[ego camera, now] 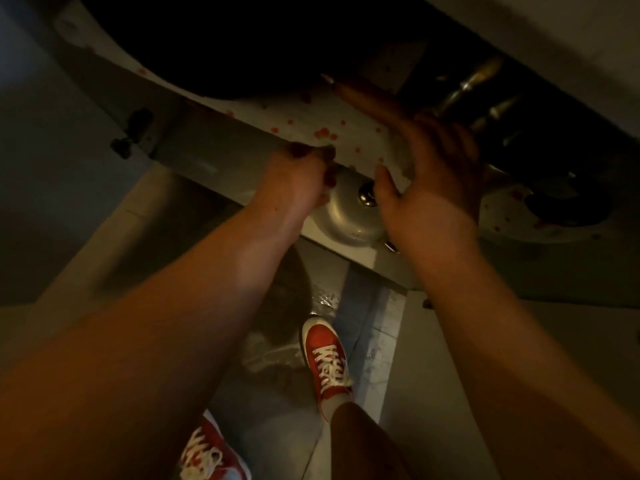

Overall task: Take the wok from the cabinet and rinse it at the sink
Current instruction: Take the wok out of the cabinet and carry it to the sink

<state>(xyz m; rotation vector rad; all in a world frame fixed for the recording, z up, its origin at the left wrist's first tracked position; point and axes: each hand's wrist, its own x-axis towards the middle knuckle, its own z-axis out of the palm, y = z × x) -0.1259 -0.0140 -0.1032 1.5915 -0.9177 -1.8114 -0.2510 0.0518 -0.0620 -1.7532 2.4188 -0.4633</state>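
Observation:
A large dark round wok [242,46] fills the shadowed upper left of the open cabinet, resting on a shelf [346,133] lined with white, red-dotted paper. A brown wooden handle [370,97] slants from the wok's right side toward my right hand; I cannot tell whether it belongs to the wok. My left hand [298,178] is curled over the shelf's front edge. My right hand [433,178] lies flat with its fingers spread, the fingertips at the end of the wooden handle, not closed around it.
A domed metal lid [346,216] with a shiny knob sits between my hands. Metal utensil handles [481,84] and a dark pan [568,202] crowd the shelf's right side. A hinge [133,131] sits at left. My red shoes [325,358] stand on the wet tiled floor.

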